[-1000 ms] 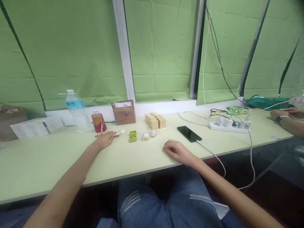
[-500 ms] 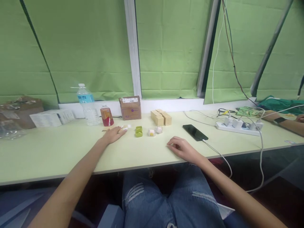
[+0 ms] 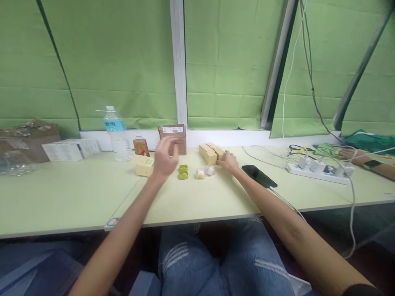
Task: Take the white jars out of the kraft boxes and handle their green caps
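My right hand [image 3: 230,162] has its fingers around the near right end of a group of pale wooden blocks [image 3: 207,155], gripping the rightmost block [image 3: 219,152]. My left hand [image 3: 166,159] is lifted above the table, thumb and fingers apart, with nothing visible between them. Beside it on the left stands a cream-coloured box [image 3: 144,167] with a light green square on top. To its right lies a small open green case [image 3: 183,172]. Two small clear containers, one with a yellow spot [image 3: 200,174] and one pinkish [image 3: 210,170], sit between my hands.
A black phone [image 3: 259,176] on a cable and a white power strip [image 3: 319,173] lie to the right. Behind are a water bottle [image 3: 119,137], a drink bottle [image 3: 141,146] and a cardboard box [image 3: 182,144]. Another person's arm [image 3: 378,166] rests far right.
My left hand has risen off the table and moved right, and the cream box now shows where it lay. My right hand has moved forward from the table's front to the wooden blocks.
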Demonstrator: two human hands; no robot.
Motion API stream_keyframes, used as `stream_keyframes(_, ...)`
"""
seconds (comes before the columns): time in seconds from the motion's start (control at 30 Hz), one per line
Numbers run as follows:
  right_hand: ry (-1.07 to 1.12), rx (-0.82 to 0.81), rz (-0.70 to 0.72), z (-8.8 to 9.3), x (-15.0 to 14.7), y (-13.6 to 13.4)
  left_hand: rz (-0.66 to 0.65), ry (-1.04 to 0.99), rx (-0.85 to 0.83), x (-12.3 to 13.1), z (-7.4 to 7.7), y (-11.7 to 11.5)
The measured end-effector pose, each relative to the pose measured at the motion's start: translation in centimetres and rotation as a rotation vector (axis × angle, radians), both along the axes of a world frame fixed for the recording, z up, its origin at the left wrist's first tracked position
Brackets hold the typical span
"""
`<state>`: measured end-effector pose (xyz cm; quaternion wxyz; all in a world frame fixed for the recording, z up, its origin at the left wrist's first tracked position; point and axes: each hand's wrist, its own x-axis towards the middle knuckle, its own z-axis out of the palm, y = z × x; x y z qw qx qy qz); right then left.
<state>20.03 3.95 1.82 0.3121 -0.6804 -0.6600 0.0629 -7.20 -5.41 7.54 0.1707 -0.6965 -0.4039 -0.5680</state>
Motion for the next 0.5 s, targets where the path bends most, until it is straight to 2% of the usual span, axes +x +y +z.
stream_keyframes(0.07, 0.013, -0.019, -0.003, -0.7, -0.3, 0.9, -0.154, 0.0, 0.009, 3.4, 0.6, -1.4)
stream_keyframes(0.13, 0.023, -0.008, 0.0, -1.1, -0.2, 1.1, -0.26, -0.015, -0.051, 6.2, 1.0, -2.7)
stream_keyframes(0.27, 0.058, 0.022, 0.005, -1.1, 1.2, -0.5, -0.351, -0.124, -0.251, 9.6, 0.9, -4.4)
stream_keyframes(0.33, 0.081, 0.022, 0.037, -1.0, 2.6, -2.3, -0.367, -0.135, -0.366, 10.5, 0.0, -4.6)
stream_keyframes(0.43, 0.114, 0.007, 0.151, -1.6, 5.0, -6.3, -0.371, -0.021, -0.485, 11.7, -2.4, -4.5)
stream_keyframes(0.5, 0.233, 0.025, 0.328, -2.5, 6.5, -9.4, -0.41, 0.092, -0.5, 12.3, -4.1, -4.6)
